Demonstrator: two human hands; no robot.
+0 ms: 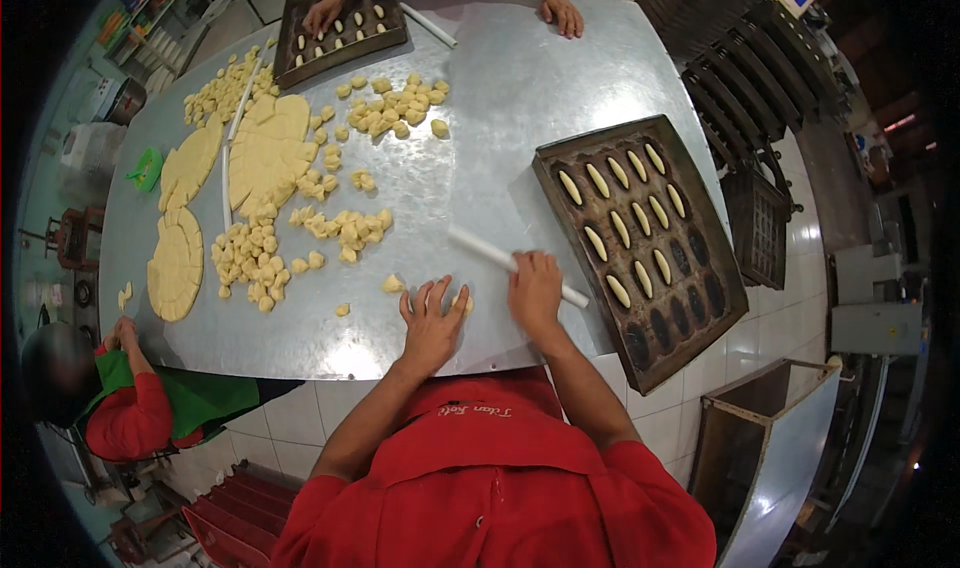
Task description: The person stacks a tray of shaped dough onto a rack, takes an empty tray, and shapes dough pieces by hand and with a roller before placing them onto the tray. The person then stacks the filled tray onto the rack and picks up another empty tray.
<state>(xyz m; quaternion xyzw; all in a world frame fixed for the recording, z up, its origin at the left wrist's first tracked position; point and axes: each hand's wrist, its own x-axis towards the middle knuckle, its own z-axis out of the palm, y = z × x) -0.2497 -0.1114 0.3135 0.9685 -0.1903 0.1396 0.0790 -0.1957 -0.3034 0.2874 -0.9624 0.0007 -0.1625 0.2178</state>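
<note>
My right hand (535, 293) is closed round a thin white rolling pin (482, 247), which slants over the metal table (500, 78) beside the moulded baking tray (556, 203). Fingers spread, my left hand (432, 320) rests on the table. A small dough piece (393, 284) lies by its fingertips, and another bit of dough (466, 306) shows at its right edge, partly covered. Long dough strips (621, 230) fill several hollows of the tray; the hollows toward its near right side are dark and bare.
Dough lumps (262, 263) and flat dough sheets (176, 268) cover the table's left side. Across the table, a co-worker's hand (322, 18) reaches into a second tray (345, 56). Another person (130, 388) stands at the left edge. Trays are stacked (745, 83) at the far right.
</note>
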